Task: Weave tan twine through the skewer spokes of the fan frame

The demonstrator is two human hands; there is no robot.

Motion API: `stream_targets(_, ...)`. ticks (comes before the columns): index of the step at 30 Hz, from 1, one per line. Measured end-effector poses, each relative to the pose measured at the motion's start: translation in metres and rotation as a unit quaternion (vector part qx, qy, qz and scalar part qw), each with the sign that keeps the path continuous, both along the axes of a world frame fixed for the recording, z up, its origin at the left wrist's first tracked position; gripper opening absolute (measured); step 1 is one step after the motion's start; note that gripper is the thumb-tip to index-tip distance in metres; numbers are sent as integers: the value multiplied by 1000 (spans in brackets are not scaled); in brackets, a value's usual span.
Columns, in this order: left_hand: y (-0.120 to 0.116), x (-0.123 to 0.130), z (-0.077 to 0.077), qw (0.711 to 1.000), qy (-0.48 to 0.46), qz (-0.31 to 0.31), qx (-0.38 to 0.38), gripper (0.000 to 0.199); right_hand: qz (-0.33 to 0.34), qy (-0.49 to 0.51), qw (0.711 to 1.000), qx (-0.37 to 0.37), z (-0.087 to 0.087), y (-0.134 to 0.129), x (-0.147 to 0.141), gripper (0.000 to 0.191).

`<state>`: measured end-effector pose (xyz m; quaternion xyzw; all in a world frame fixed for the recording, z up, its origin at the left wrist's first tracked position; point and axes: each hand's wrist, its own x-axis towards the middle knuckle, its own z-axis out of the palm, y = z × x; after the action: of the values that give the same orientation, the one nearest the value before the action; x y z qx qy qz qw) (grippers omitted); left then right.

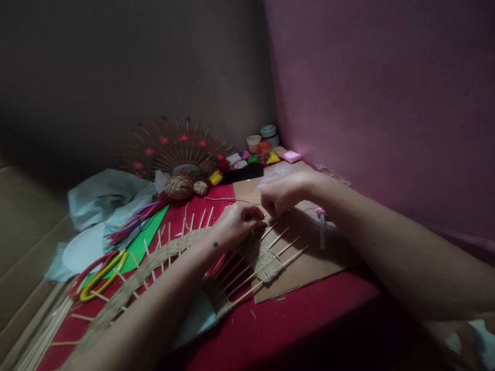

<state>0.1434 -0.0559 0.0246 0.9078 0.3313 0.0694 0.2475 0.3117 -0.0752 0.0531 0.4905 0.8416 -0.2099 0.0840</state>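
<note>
A fan of thin wooden sticks with a woven jute band [266, 260] spreads across the table, its sticks poking out past the band. My left hand [242, 221] is closed, fingers pinched at the band's upper edge among the sticks. Just beyond it, my right hand [284, 191] is a closed fist with its fingertips turned down. Thin jute twine [232, 199] runs from the small twine ball [200, 188] to the right hand. Both hands' fingertips are partly hidden, and my left forearm covers part of the fan.
Cardboard [309, 268] lies under the fan's right side on a red cloth [309, 319]. Red and yellow scissor-like handles [102, 278], a white plate [83, 250] and green sheet [145, 239] lie left. A flowered fan [174, 147], large twine ball [180, 186] and paper cup [253, 143] stand behind.
</note>
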Motion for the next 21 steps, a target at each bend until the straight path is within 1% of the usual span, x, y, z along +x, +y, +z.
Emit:
stream_targets(2, -6, 1, 1, 999, 3, -15, 30, 15, -2, -1, 1000, -4, -2, 2, 1, 22)
stream_targets(4, -13, 4, 2, 997, 30, -27, 58, 15, -17, 15, 1000, -11, -4, 4, 3, 22)
stream_targets(6, -20, 7, 1, 992, 84, -17, 92, 16, -34, 31, 999, -17, -5, 5, 4, 20)
stream_targets(9, -28, 12, -2, 974, 163, 7, 155, 20, -42, 34, 998, -14, -6, 4, 4, 18)
stream_targets(11, -30, 14, -3, 965, 188, 11, 180, 22, -43, 32, 999, -3, -6, 4, 4, 17)
stream_targets(13, -29, 14, -4, 965, 190, 21, 179, 22, -49, 35, 998, 2, -5, 3, 4, 16)
stream_targets(16, -27, 13, -4, 976, 167, 27, 141, 23, -59, 41, 997, -2, -5, 2, 3, 14)
stream_targets(18, -25, 12, -4, 981, 155, 20, 118, 23, -54, 39, 998, 0, -6, 2, 2, 14)
stream_targets(21, -24, 10, -3, 984, 139, 8, 107, 22, -48, 13, 999, 10, -7, 4, 5, 12)
